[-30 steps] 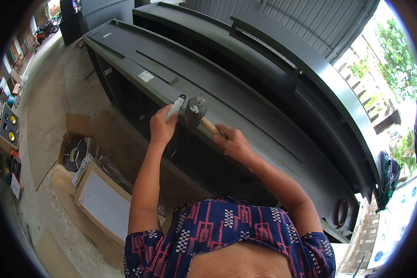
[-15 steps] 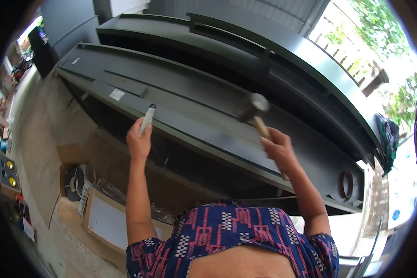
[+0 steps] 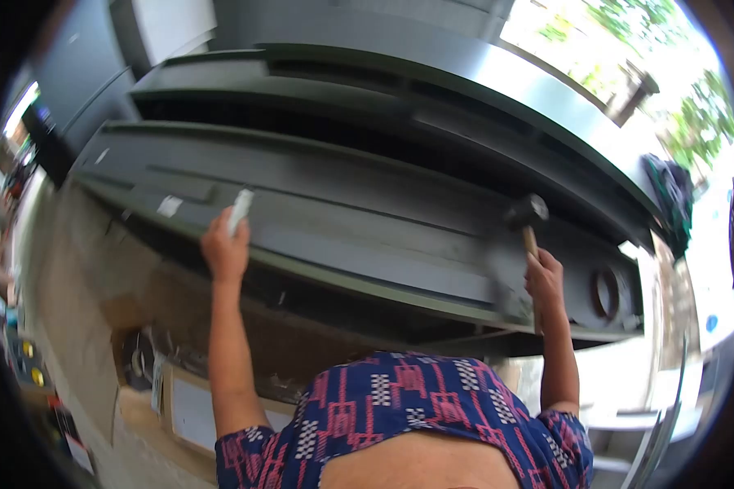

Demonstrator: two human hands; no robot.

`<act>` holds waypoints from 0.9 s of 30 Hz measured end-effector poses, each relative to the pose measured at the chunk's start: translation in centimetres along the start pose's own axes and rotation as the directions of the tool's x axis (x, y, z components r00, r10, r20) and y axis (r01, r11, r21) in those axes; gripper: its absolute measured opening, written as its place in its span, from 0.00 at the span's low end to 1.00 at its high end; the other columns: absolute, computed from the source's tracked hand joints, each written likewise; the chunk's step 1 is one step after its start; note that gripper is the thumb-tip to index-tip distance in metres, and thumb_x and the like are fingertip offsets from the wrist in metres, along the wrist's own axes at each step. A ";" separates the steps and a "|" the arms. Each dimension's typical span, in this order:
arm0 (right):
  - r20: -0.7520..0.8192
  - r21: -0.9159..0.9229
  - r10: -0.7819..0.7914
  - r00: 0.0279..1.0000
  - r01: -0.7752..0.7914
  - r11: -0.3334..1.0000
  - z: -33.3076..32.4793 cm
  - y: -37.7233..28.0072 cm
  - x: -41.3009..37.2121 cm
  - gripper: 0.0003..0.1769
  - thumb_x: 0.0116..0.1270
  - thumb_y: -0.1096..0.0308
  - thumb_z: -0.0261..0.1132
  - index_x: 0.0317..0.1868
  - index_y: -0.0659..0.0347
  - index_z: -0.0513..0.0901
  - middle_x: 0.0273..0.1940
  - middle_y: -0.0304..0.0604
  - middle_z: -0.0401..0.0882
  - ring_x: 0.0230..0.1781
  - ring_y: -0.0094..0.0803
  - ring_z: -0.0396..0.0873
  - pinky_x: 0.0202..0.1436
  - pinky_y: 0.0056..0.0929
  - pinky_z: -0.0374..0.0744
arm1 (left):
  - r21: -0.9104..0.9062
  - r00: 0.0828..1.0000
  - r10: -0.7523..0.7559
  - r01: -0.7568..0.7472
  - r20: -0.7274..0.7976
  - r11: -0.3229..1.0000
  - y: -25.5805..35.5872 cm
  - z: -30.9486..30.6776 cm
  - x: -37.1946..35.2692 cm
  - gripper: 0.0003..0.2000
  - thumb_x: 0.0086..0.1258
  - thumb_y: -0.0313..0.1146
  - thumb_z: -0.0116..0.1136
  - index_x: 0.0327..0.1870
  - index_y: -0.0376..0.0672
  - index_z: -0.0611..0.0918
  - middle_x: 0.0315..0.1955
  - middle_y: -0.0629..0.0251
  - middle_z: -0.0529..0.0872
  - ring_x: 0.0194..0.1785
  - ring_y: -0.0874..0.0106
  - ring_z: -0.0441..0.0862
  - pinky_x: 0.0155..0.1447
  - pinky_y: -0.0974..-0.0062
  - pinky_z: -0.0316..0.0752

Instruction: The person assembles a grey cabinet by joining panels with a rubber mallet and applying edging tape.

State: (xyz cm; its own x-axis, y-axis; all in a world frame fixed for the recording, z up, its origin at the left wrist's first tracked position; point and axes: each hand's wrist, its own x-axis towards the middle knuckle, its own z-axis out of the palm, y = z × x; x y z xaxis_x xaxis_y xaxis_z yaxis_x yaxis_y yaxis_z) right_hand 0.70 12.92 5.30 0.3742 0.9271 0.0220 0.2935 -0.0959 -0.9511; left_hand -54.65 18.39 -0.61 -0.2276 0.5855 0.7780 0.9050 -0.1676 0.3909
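A long grey metal panel (image 3: 367, 232) with raised edges lies across the view in front of me. My left hand (image 3: 225, 246) is closed around a pale, slim tool (image 3: 239, 210) that points up over the panel's near edge. My right hand (image 3: 545, 279) grips the wooden handle of a hammer with a dark head (image 3: 528, 212). The hammer head is raised above the right part of the panel, apart from the left hand's tool. A white label (image 3: 169, 205) sticks to the panel left of my left hand. The picture is somewhat blurred.
Another long grey metal piece (image 3: 465, 77) lies behind the panel. A roll of tape (image 3: 607, 293) rests at its right end. Dark cloth (image 3: 673, 200) hangs at the right. Below left are a black coil (image 3: 139, 359) and a framed white board (image 3: 194, 411) on the floor.
My right hand has moved right with the hammer, away from my left hand. My left hand has shifted slightly left in the view. The camera view has turned a little.
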 end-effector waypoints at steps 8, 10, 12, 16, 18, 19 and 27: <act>-0.122 0.034 0.105 0.987 -0.102 0.994 -3.8 4.9 4.4 0.18 0.66 0.63 0.60 0.54 0.62 0.79 0.22 0.36 0.73 0.13 0.21 0.69 0.15 0.21 0.65 | -0.133 0.977 -0.171 0.187 0.124 0.973 0.1 2.0 0.5 0.15 0.65 0.33 0.62 0.50 0.37 0.81 0.41 0.56 0.85 0.43 0.60 0.83 0.48 0.66 0.76; -0.132 0.012 0.146 0.980 -0.146 0.989 -3.8 5.3 4.7 0.19 0.66 0.63 0.60 0.54 0.62 0.79 0.22 0.36 0.73 0.13 0.21 0.69 0.15 0.21 0.65 | -0.130 0.971 -0.192 0.211 0.145 0.969 0.1 2.0 0.4 0.15 0.65 0.33 0.62 0.50 0.38 0.81 0.41 0.58 0.85 0.43 0.62 0.84 0.48 0.67 0.76; -0.127 0.003 0.180 0.976 -0.181 0.984 -3.7 5.2 4.9 0.20 0.65 0.63 0.60 0.55 0.62 0.79 0.22 0.36 0.72 0.13 0.21 0.69 0.15 0.21 0.64 | -0.143 0.968 -0.203 0.224 0.150 0.964 0.1 1.8 0.6 0.15 0.64 0.33 0.63 0.50 0.38 0.82 0.39 0.59 0.85 0.42 0.63 0.84 0.47 0.68 0.76; -0.132 -0.004 0.199 0.971 -0.202 0.979 -3.4 4.8 5.2 0.20 0.65 0.63 0.60 0.56 0.62 0.79 0.22 0.36 0.72 0.13 0.21 0.68 0.15 0.22 0.64 | -0.115 0.968 -0.200 0.219 0.154 0.969 -0.2 1.7 0.7 0.15 0.64 0.33 0.63 0.50 0.38 0.82 0.38 0.60 0.85 0.40 0.65 0.83 0.47 0.69 0.76; -0.138 -0.044 0.203 0.969 -0.210 0.977 -3.4 4.6 5.5 0.21 0.64 0.64 0.60 0.56 0.63 0.79 0.22 0.36 0.72 0.13 0.21 0.68 0.15 0.22 0.64 | -0.121 0.972 -0.187 0.204 0.142 0.971 0.2 1.5 0.8 0.15 0.63 0.33 0.63 0.50 0.39 0.82 0.37 0.60 0.85 0.40 0.65 0.83 0.46 0.69 0.76; -0.130 -0.060 0.202 0.971 -0.211 0.976 -3.4 4.6 5.6 0.20 0.65 0.63 0.59 0.55 0.63 0.79 0.22 0.37 0.72 0.13 0.21 0.68 0.15 0.22 0.64 | -0.124 0.961 -0.224 0.246 0.165 0.961 0.6 1.3 1.0 0.15 0.63 0.33 0.64 0.50 0.39 0.82 0.37 0.60 0.85 0.39 0.65 0.83 0.46 0.69 0.76; -0.121 -0.069 0.192 0.974 -0.201 0.977 -3.2 4.5 5.4 0.20 0.66 0.62 0.59 0.54 0.64 0.79 0.22 0.36 0.72 0.14 0.21 0.68 0.16 0.21 0.65 | -0.133 0.956 -0.244 0.266 0.164 0.955 -0.3 1.5 1.0 0.18 0.58 0.33 0.67 0.50 0.40 0.83 0.39 0.60 0.87 0.40 0.67 0.84 0.47 0.70 0.76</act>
State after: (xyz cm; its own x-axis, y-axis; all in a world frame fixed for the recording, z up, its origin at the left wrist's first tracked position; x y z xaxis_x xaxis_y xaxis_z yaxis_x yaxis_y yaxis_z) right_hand 6.82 16.33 2.17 0.5268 0.8410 -0.1236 0.2723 -0.3047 -0.9127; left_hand -54.64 20.23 -0.68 -0.3794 0.7303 0.5681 0.7559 -0.1094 0.6455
